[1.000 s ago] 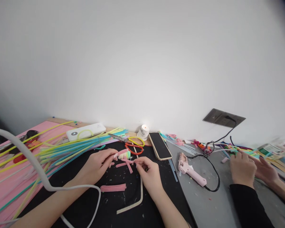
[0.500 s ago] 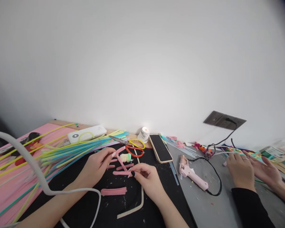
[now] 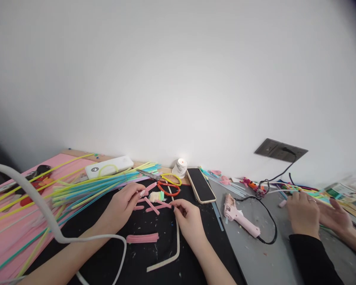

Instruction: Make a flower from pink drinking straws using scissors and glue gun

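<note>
My left hand (image 3: 121, 206) is closed, with thumb and fingertips pinching a pink pipe cleaner piece (image 3: 150, 186). Across from it, my right hand (image 3: 190, 219) grips the end of another pink pipe cleaner piece (image 3: 164, 203) between thumb and forefinger. Between the hands lie more short pink pieces (image 3: 152, 206), some crossing, beside a pale yellow-green wound roll (image 3: 156, 196). A flat pink bundle (image 3: 142, 238) rests on the black mat (image 3: 136, 261) nearer to me. A bent cream strip (image 3: 177, 241) runs past my right fingertips.
Scissors (image 3: 173, 185) with red and yellow handles lie behind the hands, near a white cup (image 3: 180, 168) and a phone (image 3: 201, 185). Colourful pipe cleaners (image 3: 97, 186) spread left. A white cable (image 3: 47, 209) loops over my left forearm. A pink glue gun (image 3: 240, 217) lies right, before a co-worker's hands (image 3: 303, 213).
My right hand has moved slightly right and up, drawing its pink piece away from the crossed pieces. My left hand stays nearly in place. The co-worker's hands shift slightly.
</note>
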`<state>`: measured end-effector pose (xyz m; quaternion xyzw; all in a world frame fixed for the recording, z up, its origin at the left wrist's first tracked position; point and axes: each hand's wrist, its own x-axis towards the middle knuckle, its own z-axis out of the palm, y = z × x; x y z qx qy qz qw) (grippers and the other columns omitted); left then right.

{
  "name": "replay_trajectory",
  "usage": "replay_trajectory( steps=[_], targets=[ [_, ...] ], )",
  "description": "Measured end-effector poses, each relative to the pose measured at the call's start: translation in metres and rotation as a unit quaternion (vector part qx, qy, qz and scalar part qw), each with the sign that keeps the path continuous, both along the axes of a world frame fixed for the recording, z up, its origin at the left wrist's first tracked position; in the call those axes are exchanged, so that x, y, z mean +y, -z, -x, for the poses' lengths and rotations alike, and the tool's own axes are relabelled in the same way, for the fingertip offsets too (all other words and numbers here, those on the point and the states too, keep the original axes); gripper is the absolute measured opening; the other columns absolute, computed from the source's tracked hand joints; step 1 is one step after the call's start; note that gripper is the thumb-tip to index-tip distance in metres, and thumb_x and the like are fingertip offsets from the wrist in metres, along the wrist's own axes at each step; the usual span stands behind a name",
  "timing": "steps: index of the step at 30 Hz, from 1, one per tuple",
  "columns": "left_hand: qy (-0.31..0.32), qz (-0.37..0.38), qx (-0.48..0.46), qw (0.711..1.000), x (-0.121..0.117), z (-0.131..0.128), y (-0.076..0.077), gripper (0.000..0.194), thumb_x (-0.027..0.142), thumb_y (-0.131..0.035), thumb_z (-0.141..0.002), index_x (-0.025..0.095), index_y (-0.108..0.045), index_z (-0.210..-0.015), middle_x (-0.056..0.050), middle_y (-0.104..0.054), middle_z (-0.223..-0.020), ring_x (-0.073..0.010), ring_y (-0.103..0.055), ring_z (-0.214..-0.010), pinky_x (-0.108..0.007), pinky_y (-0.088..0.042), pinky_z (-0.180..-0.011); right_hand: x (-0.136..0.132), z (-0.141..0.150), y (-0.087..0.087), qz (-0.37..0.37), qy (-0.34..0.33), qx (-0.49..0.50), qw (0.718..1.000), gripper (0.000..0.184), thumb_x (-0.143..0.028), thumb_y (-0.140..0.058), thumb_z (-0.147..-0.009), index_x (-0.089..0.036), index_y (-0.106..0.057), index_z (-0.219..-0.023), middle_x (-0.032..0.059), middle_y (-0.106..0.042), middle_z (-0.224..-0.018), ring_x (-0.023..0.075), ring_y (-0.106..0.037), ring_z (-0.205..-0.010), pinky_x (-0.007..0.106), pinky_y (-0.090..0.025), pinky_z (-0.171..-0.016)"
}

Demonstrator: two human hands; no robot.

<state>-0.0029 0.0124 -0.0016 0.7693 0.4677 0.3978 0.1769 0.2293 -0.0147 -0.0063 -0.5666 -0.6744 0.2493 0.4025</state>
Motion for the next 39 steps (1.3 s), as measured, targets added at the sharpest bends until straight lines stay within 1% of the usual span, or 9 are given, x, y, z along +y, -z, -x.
replay_trajectory(
  steps=[5,9,12,15,18,22,28,35,39],
  targets=[
    [0.040,0.017,0.001,0.999,-0.004,-0.003,-0.005,0.024,0.020,-0.035,-0.094,0.020,-0.058,-0.101,-0.004,-0.066,-0.094,-0.0164,-0.063,-0.082,-0.027,-0.052,-0.073,-0.002,-0.001,-0.001,-0.035,-0.017,-0.046,0.998,0.028,-0.005,-0.049,-0.074,-0.020,-0.072,-0.081,0.0045,-0.067,-0.081,0.0173,-0.060,-0.067,0.026,-0.046,-0.060],
    [0.094,0.002,0.033,0.995,-0.010,-0.008,-0.008,0.023,0.021,-0.038,-0.095,0.020,-0.060,-0.100,-0.005,-0.067,-0.096,-0.0176,-0.063,-0.089,-0.029,-0.051,-0.080,-0.005,0.001,-0.007,-0.083,-0.007,-0.015,0.996,0.025,-0.013,-0.054,-0.077,-0.020,-0.070,-0.096,0.0066,-0.065,-0.093,0.0171,-0.058,-0.071,0.026,-0.045,-0.060],
    [0.163,-0.017,0.049,0.985,-0.014,-0.012,-0.004,0.021,0.019,-0.042,-0.093,0.021,-0.061,-0.101,-0.004,-0.069,-0.097,-0.0177,-0.063,-0.096,-0.030,-0.048,-0.090,-0.010,0.006,-0.012,-0.081,-0.050,0.010,0.995,0.021,-0.015,-0.059,-0.076,-0.020,-0.070,-0.093,0.0026,-0.064,-0.079,0.0145,-0.052,-0.062,0.024,-0.040,-0.056],
    [0.185,-0.005,0.059,0.981,-0.017,-0.016,0.001,0.024,0.016,-0.040,-0.094,0.023,-0.060,-0.106,-0.004,-0.068,-0.102,-0.0156,-0.063,-0.095,-0.026,-0.049,-0.086,-0.013,0.010,-0.012,-0.059,-0.062,0.020,0.996,0.013,-0.016,-0.058,-0.078,-0.019,-0.070,-0.078,-0.0011,-0.056,-0.063,0.0118,-0.044,-0.054,0.023,-0.034,-0.052],
    [0.206,-0.025,0.058,0.976,-0.018,-0.017,0.006,0.026,0.014,-0.042,-0.094,0.023,-0.060,-0.110,-0.004,-0.068,-0.106,-0.0151,-0.062,-0.097,-0.024,-0.049,-0.087,-0.013,0.013,-0.009,-0.022,-0.055,0.068,0.996,0.014,-0.019,-0.056,-0.080,-0.017,-0.070,-0.079,-0.0019,-0.051,-0.062,0.0104,-0.039,-0.051,0.023,-0.030,-0.049],
    [0.187,-0.031,0.063,0.980,-0.017,-0.016,0.007,0.028,0.013,-0.042,-0.093,0.023,-0.061,-0.111,-0.005,-0.068,-0.108,-0.0153,-0.062,-0.099,-0.026,-0.050,-0.089,-0.014,0.014,-0.007,0.035,-0.082,0.148,0.985,0.016,-0.020,-0.055,-0.080,-0.017,-0.070,-0.084,-0.0006,-0.056,-0.063,0.0122,-0.047,-0.055,0.023,-0.037,-0.052],
    [0.176,-0.033,0.054,0.982,-0.016,-0.017,0.004,0.028,0.013,-0.039,-0.094,0.022,-0.062,-0.108,-0.005,-0.069,-0.104,-0.0157,-0.062,-0.099,-0.027,-0.049,-0.090,-0.013,0.015,-0.011,0.067,-0.095,0.228,0.967,0.014,-0.017,-0.056,-0.077,-0.017,-0.069,-0.082,0.0022,-0.065,-0.072,0.0149,-0.057,-0.067,0.025,-0.043,-0.062],
    [0.151,-0.002,0.031,0.988,-0.017,-0.020,0.003,0.020,0.016,-0.054,-0.088,0.022,-0.063,-0.105,-0.001,-0.069,-0.097,-0.0142,-0.063,-0.088,-0.024,-0.049,-0.081,-0.011,0.015,-0.010,0.113,-0.104,0.323,0.934,0.013,-0.023,-0.060,-0.077,-0.018,-0.069,-0.086,-0.0005,-0.064,-0.068,0.0096,-0.046,-0.051,0.022,-0.035,-0.050],
    [0.140,-0.015,0.013,0.990,-0.015,-0.017,0.007,0.014,0.017,-0.052,-0.090,0.020,-0.065,-0.092,0.000,-0.071,-0.087,-0.0135,-0.065,-0.079,-0.022,-0.049,-0.074,-0.013,0.016,-0.013,0.127,-0.108,0.337,0.926,0.013,-0.026,-0.059,-0.078,-0.018,-0.069,-0.084,0.0009,-0.066,-0.071,0.0095,-0.045,-0.051,0.022,-0.033,-0.050]
  ],
)
